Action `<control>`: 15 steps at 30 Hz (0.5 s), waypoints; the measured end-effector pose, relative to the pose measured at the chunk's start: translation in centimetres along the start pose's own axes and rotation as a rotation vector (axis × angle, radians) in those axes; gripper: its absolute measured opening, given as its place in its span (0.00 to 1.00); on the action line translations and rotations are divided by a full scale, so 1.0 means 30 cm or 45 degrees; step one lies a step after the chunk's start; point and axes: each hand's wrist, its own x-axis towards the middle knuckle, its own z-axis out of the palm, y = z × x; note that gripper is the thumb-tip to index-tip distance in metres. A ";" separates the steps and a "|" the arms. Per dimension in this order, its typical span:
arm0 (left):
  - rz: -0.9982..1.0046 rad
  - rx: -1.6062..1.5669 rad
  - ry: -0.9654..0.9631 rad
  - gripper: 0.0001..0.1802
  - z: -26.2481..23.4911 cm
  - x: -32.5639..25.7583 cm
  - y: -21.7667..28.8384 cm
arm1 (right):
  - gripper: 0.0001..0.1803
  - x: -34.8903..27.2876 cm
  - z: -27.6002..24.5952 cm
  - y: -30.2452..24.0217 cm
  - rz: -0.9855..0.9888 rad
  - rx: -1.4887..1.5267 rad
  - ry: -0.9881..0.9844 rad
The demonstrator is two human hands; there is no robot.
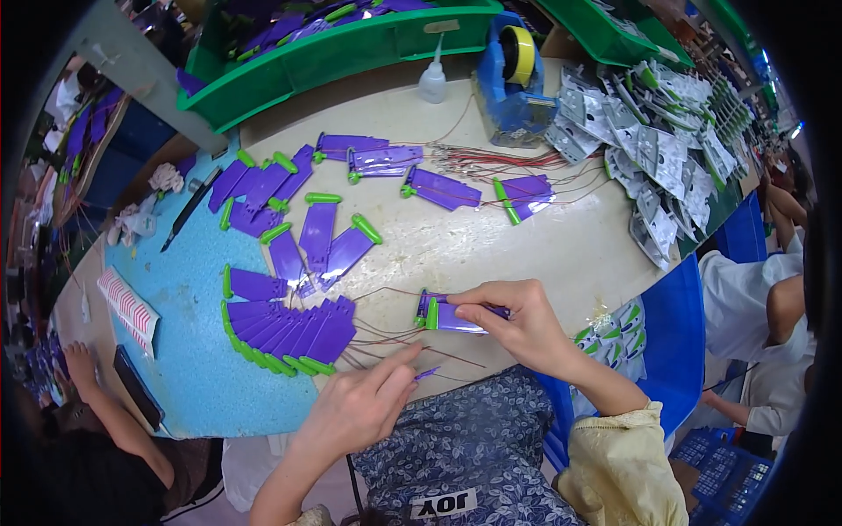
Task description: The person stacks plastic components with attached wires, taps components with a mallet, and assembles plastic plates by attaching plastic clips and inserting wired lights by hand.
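Head view: the right hand [524, 326] pinches a purple card [456, 316] with a green end flat on the worktop [491, 245], near its front edge. Just left of the card, the left hand [360, 405] nips a small purple piece [427, 373] between thumb and forefinger, among loose red wires [386, 337]. Further left lies a fan of cards [289, 331]. A snagged wire could drag the card askew or flick the piece off the edge.
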 end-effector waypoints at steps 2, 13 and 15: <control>-0.002 0.002 0.054 0.13 -0.005 0.002 -0.009 | 0.10 0.011 0.030 0.006 -0.080 -0.022 0.005; -0.119 -0.228 0.013 0.10 0.022 0.045 -0.052 | 0.18 0.017 0.091 0.005 -0.380 -0.658 0.193; 0.014 -0.210 0.401 0.06 0.040 0.038 -0.106 | 0.16 0.020 0.078 0.012 -0.340 -0.595 0.176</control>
